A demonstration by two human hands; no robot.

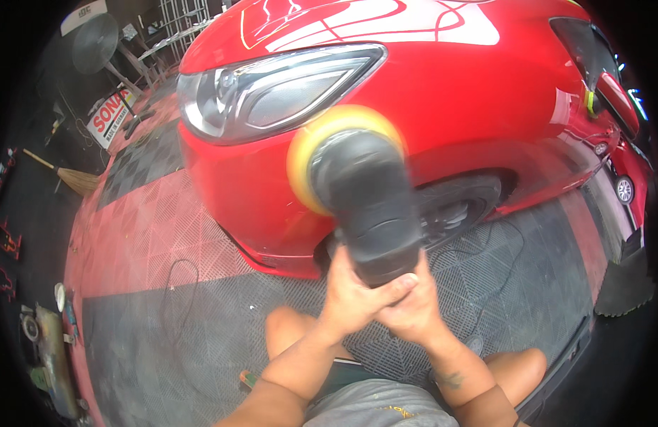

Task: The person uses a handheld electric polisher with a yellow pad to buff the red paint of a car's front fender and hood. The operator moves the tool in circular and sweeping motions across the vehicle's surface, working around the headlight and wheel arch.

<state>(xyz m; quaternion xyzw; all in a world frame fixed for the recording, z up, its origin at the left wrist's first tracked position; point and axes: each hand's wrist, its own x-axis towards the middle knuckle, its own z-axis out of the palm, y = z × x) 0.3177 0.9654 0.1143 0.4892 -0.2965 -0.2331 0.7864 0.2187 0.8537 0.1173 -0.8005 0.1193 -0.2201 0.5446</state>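
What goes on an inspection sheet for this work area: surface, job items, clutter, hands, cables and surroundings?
Surface: red and dark grey floor tiles, ribbed.
Job items: black polisher, motion-blurred, with a yellow pad at the red car, just below the headlight; pad contact cannot be confirmed.
Clutter: broom at left; assorted gear at lower left, too unclear to name.
Hands: left hand and right hand both grip the polisher's near end.
Cables: thin dark loop on the floor at left; another thin line near the wheel; ends unclear.
Surroundings: fan, metal rack and white sign at upper left.
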